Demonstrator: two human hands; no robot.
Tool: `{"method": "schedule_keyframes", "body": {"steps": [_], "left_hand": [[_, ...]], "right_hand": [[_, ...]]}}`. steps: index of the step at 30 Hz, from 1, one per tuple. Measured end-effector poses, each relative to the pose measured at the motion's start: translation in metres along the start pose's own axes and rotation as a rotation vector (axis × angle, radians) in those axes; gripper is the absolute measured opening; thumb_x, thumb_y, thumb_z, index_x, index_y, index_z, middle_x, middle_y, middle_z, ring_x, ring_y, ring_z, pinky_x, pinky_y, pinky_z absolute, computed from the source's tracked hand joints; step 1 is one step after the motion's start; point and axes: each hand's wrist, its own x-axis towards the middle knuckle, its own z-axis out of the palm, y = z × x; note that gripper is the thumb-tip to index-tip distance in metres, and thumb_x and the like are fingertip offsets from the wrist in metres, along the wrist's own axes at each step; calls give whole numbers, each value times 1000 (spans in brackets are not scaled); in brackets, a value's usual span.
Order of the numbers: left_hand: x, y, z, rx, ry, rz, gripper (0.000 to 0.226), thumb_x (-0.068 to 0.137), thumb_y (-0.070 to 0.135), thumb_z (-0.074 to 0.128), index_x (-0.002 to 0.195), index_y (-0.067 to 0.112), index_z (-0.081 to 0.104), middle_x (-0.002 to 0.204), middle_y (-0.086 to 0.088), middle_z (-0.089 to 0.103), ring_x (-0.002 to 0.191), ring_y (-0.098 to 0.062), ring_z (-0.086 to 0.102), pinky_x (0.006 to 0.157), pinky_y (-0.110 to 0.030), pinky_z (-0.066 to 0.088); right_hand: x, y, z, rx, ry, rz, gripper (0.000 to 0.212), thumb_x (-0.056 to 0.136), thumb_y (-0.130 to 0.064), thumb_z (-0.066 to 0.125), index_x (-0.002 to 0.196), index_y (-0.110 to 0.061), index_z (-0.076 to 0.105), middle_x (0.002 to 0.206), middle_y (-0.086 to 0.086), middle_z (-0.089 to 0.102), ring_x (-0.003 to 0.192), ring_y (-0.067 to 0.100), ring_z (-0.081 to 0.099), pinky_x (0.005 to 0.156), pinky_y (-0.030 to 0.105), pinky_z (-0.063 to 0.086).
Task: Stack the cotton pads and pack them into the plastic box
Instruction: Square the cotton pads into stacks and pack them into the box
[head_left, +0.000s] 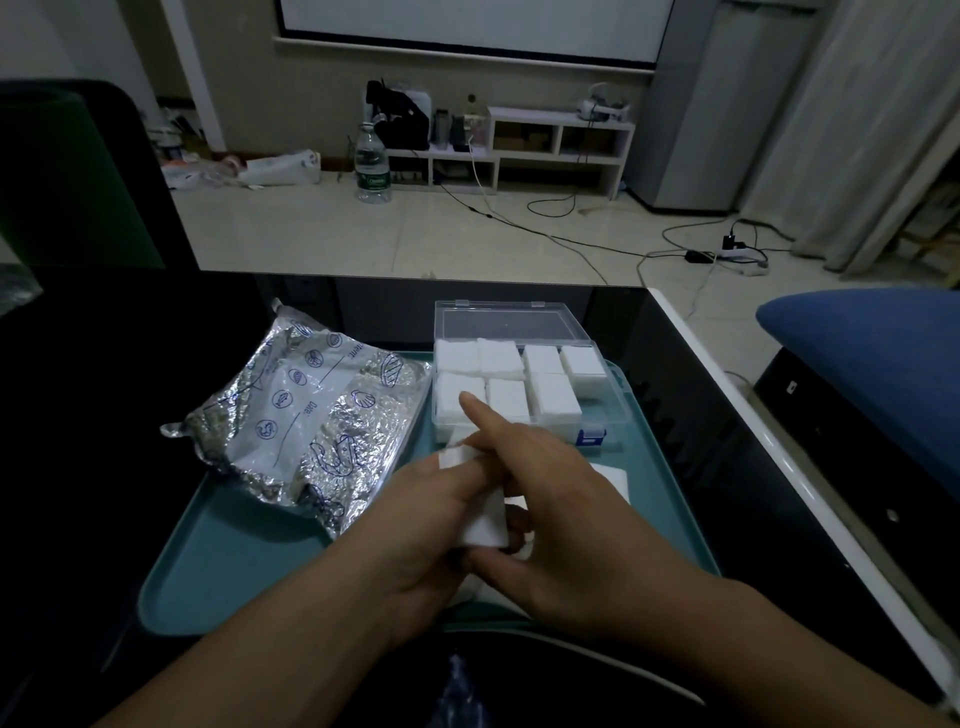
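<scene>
A small stack of white cotton pads (485, 522) is held between both hands above the teal tray (249, 566). My left hand (421, 530) grips the stack from the left. My right hand (550, 519) holds it from the right, its index finger stretched out over the top toward the box. The clear plastic box (615, 402) sits at the tray's far right with its lid open; several stacks of cotton pads (519, 382) fill its compartments. A few loose pads (613, 475) lie on the tray behind my right hand.
A crumpled silver foil bag (306, 410) lies on the tray's left part. The tray rests on a dark glossy table (727, 405) with a white edge on the right. A blue cushion (872, 358) is beyond that edge.
</scene>
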Motion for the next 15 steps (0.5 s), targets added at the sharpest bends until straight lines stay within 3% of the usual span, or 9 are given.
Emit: {"method": "schedule_keyframes", "body": {"steps": [6, 9, 11, 13, 15], "left_hand": [[1, -1, 1, 12, 5, -1, 23, 91, 26, 59, 103, 10, 71, 86, -14, 68, 75, -27, 53, 56, -29, 42], [4, 3, 0, -64, 37, -61, 33, 85, 38, 62, 106, 14, 71, 83, -12, 64, 64, -25, 58, 57, -31, 45], [5, 7, 0, -124, 56, -84, 42, 90, 47, 55, 113, 13, 66, 82, -14, 62, 58, -25, 57, 55, -31, 48], [7, 11, -1, -151, 111, -85, 47, 96, 52, 45, 116, 12, 61, 77, -12, 64, 53, -23, 59, 51, -30, 50], [6, 12, -2, -138, 152, -62, 48, 98, 51, 40, 114, 11, 61, 76, -11, 66, 51, -21, 61, 51, -32, 53]], "right_hand": [[-1, 1, 0, 40, 40, 7, 101, 77, -38, 75, 154, -28, 10, 132, -13, 43, 121, 6, 42, 106, 27, 38], [1, 2, -4, 89, 51, 50, 106, 75, -40, 78, 153, -33, 7, 126, -26, 35, 118, -6, 36, 100, 7, 30], [1, 4, -14, 149, 33, 109, 109, 72, -46, 80, 152, -39, 5, 131, -29, 35, 120, -14, 32, 96, 1, 28], [0, 7, -28, 181, 35, 193, 100, 73, -57, 72, 150, -46, 10, 133, -30, 39, 123, -15, 35, 97, 5, 31], [-1, 19, -39, 143, 48, 286, 79, 75, -61, 63, 145, -48, 27, 125, -29, 49, 116, -13, 43, 96, 11, 36]]}}
